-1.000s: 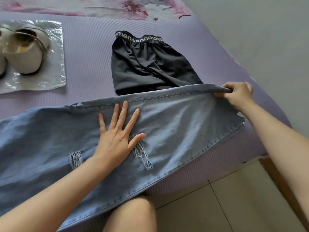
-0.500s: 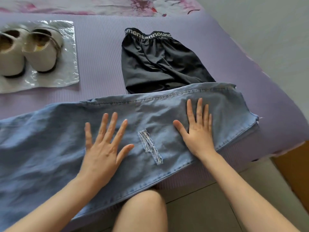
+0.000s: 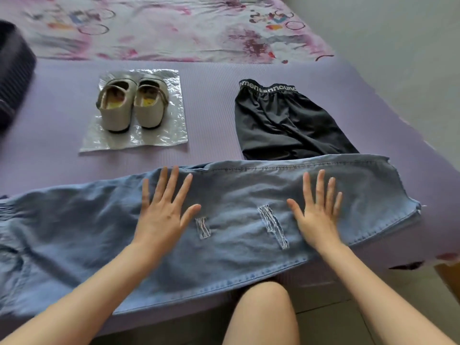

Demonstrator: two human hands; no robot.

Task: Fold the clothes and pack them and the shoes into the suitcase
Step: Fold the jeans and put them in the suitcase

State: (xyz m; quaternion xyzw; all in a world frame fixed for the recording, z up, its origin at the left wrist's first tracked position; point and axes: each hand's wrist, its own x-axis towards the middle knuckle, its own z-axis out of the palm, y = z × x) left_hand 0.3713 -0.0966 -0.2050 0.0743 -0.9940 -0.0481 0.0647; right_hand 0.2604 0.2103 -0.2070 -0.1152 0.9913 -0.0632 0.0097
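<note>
While your bare knee [image 3: 261, 312] pokes up at the near edge, the jeans [image 3: 236, 257] lie flat across the near side of the purple mat [image 3: 211, 108], stretched left to right. Your left hand [image 3: 164, 215] rests palm-down on the denim left of centre, fingers straight and spread, gripping nothing. Your right hand [image 3: 318, 215] lies flat the same way further right, fingers straight and closer together, thumb out, holding nothing either. Two frayed rips [image 3: 272, 225] sit between your hands. Just beyond the jeans on the right, the black shorts [image 3: 286, 125] lie rumpled, lettered waistband at the far end, their near edge meeting the denim's far edge. Left of them and well apart, the beige shoes [image 3: 134, 103] stand side by side, heels toward you, on a crinkled plastic sheet [image 3: 134, 141]. At the far left a dark ribbed shape [image 3: 12, 70] is blurred and cut off by the frame. A floral bedsheet [image 3: 161, 26] lies beyond the mat.
</note>
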